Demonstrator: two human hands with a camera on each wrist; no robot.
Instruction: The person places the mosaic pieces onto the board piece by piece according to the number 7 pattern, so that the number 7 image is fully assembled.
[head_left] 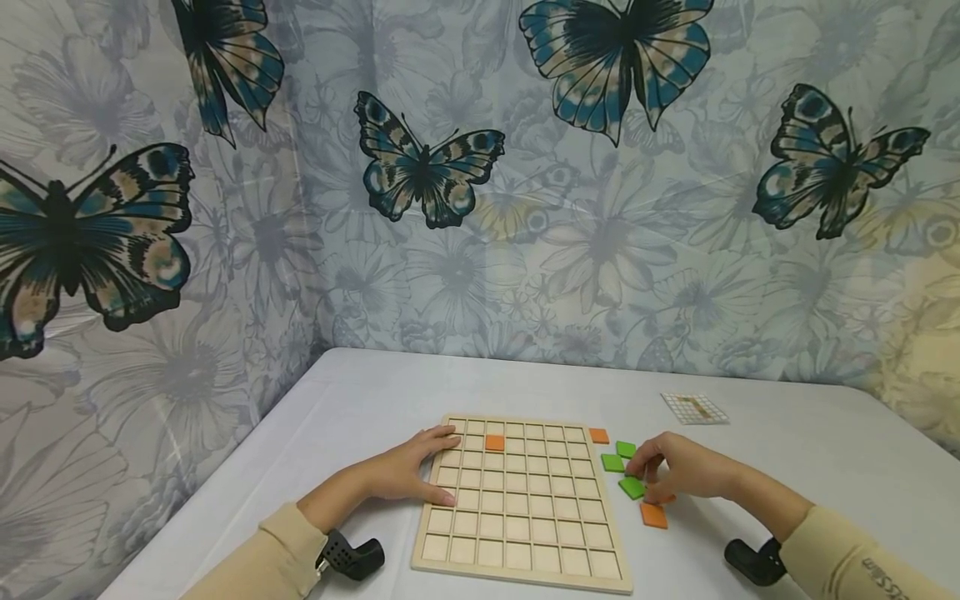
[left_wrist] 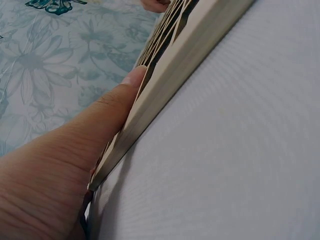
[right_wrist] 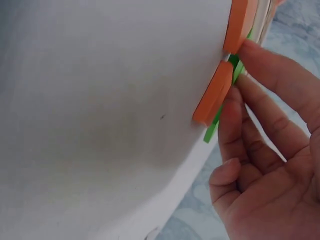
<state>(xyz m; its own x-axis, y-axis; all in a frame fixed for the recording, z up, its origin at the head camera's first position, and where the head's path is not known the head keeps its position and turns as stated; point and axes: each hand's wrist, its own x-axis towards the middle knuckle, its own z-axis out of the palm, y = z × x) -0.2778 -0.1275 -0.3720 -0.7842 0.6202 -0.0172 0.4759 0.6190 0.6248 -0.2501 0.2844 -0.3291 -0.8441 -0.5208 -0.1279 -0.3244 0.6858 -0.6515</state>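
A pale wooden grid board (head_left: 517,506) lies on the table, with an orange square tile (head_left: 495,442) in one of its upper cells. At the board's left edge rests my left hand (head_left: 408,468), its fingers and thumb spread apart; the left wrist view shows the thumb (left_wrist: 112,102) lying over the rim. Right of the board, my right hand (head_left: 686,467) bends down with thumb and fingertips at the sides of a green square tile (head_left: 632,487). An orange tile (head_left: 654,516) lies just below that hand, and another orange tile (right_wrist: 214,95) is partly under it.
Two more green tiles (head_left: 612,462) lie beside the board's right edge. An orange tile (head_left: 598,436) sits near its upper right corner. Farther back on the white table (head_left: 390,383) is a small card with a grid pattern (head_left: 694,408). A butterfly-print cloth hangs behind.
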